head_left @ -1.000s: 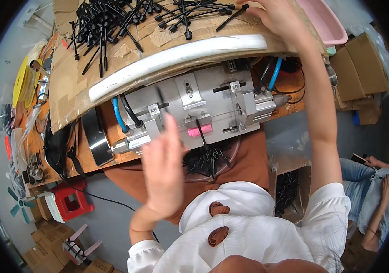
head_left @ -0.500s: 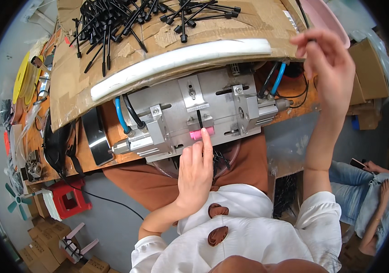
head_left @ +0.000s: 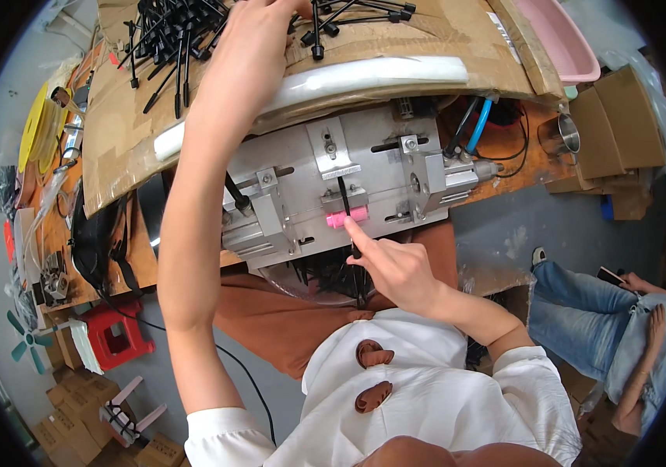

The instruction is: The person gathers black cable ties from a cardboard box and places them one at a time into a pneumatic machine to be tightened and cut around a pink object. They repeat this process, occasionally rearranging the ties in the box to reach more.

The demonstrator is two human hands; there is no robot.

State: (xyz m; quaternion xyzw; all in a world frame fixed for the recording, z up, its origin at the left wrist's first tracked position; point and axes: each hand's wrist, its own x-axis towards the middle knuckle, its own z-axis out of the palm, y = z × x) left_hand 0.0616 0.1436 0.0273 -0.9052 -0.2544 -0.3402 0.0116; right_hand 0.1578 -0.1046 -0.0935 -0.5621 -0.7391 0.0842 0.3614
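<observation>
- One left hand (head_left: pixel 259 31): reached to the far edge of the workbench, into a heap of black plastic rods (head_left: pixel 169 39), too many to be counted; fingers are curled among them, grip cannot be told.
- One right hand (head_left: pixel 395 268): loosely closed, index finger extended and pressed to one pink block (head_left: pixel 347 217) at the near edge of one grey metal fixture (head_left: pixel 333 183).
- One black rod (head_left: pixel 344 194): seated upright in the fixture, just above the block.
- One white foam strip (head_left: pixel 364 74): laid across the cardboard sheet (head_left: pixel 442 35), between heap and fixture.
- One red stool (head_left: pixel 115 335): on the floor, left.
</observation>
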